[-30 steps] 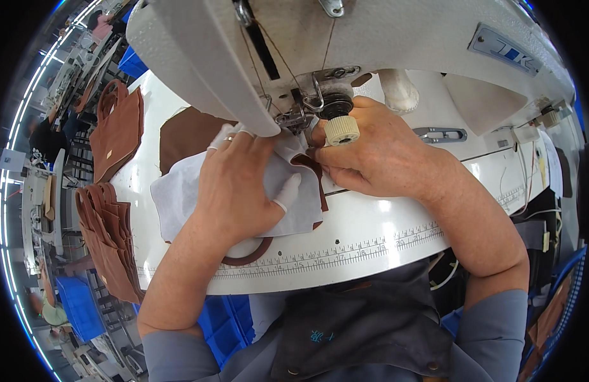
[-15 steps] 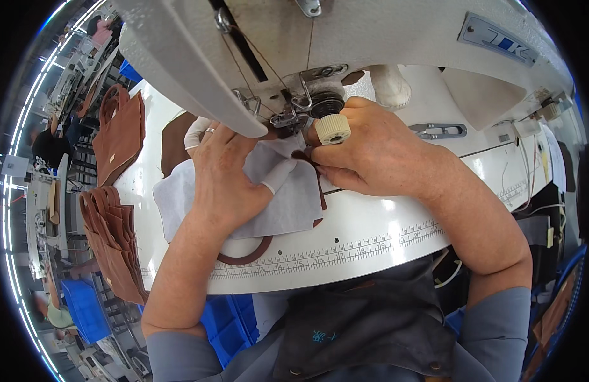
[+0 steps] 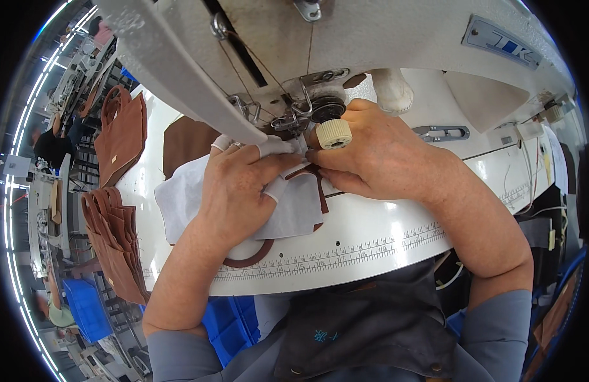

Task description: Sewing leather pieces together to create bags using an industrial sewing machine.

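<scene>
Under the sewing machine's head (image 3: 371, 38) lies a brown bag piece with a handle loop (image 3: 251, 260) showing below it and a pale grey lining (image 3: 199, 204) on top. My left hand (image 3: 237, 184) rests on the lining, fingers stretched toward the presser foot (image 3: 289, 122), with white covers on several fingertips. Its thumb is apart from the index finger. My right hand (image 3: 380, 149) pinches the piece's edge just right of the presser foot, partly behind a cream ribbed knob (image 3: 333, 134). The needle point is hidden.
Brown handbags (image 3: 121, 137) and a stack of folded brown bags (image 3: 113, 245) stand along the left table edge. A grey thread snipper (image 3: 442, 133) lies right of the machine head. A printed ruler (image 3: 364, 250) runs along the front edge. Blue bins (image 3: 87, 309) sit lower left.
My left hand has shifted right, its fingers now reaching across the lining to the presser foot. The lining's raised fold there lies flatter. My right hand keeps its place.
</scene>
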The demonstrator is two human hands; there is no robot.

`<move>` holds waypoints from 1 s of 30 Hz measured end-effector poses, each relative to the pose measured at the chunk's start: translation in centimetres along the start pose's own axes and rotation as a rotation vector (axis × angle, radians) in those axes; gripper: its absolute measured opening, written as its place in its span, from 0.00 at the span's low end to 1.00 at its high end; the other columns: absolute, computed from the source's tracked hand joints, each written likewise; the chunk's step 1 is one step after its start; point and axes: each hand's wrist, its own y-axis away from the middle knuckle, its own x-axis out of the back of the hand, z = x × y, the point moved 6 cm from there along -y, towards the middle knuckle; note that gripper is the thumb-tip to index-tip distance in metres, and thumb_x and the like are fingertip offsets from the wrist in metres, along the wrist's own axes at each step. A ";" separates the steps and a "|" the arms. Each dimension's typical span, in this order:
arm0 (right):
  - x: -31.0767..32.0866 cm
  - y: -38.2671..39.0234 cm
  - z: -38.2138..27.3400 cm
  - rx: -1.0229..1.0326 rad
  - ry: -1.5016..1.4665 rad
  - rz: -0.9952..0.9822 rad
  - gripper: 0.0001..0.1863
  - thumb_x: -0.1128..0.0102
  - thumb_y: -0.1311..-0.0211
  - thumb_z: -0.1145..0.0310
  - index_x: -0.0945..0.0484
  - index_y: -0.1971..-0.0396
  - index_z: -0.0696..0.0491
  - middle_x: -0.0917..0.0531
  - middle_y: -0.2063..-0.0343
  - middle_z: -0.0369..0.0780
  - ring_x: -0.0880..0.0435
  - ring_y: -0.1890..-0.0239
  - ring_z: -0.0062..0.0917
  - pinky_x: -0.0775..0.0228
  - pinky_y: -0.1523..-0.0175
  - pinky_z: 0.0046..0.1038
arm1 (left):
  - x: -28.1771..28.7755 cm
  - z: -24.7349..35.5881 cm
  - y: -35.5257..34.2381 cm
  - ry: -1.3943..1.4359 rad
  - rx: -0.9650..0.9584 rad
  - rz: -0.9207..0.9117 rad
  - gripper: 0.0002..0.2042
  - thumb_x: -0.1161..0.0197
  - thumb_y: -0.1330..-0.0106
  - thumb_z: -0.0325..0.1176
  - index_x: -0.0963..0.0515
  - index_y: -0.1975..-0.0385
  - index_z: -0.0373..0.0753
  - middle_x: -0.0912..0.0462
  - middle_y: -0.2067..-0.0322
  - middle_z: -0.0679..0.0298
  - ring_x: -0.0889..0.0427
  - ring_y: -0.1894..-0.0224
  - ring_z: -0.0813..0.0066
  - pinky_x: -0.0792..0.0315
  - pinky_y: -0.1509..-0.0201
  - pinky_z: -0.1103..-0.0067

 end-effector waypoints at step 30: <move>-0.9 0.0 0.4 -0.135 0.013 -0.071 0.10 0.28 0.49 0.66 0.12 0.65 0.47 0.18 0.67 0.30 0.19 0.65 0.32 0.26 0.59 0.36 | -0.6 -1.7 0.1 0.136 -0.034 0.016 0.27 0.39 0.69 0.25 0.12 0.60 0.46 0.23 0.76 0.63 0.20 0.66 0.60 0.25 0.58 0.68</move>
